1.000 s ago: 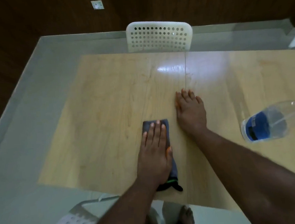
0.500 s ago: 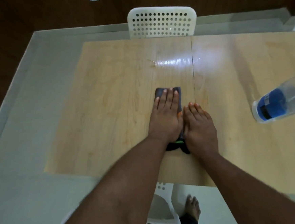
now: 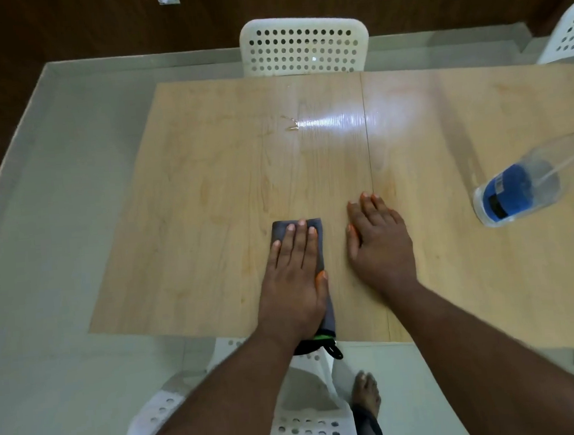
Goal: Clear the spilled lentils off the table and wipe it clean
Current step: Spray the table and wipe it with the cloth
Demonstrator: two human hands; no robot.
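bottle (image 3: 517, 194) blocking right, open table (image 3: 208, 189) left

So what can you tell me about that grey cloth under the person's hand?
The grey cloth looks like soft fabric, folded into a long narrow strip. It lies flat on the light wooden table, running from mid-table to the near edge, where a black end with a green trim and a small loop hangs over. The left hand presses on it with straight fingers, covering most of it. The right hand lies beside it, apart.

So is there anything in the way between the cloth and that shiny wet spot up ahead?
Nothing visible. The left hand presses the cloth flat, and only bare table lies between it and the wet spot. The bottle stands far off to the right.
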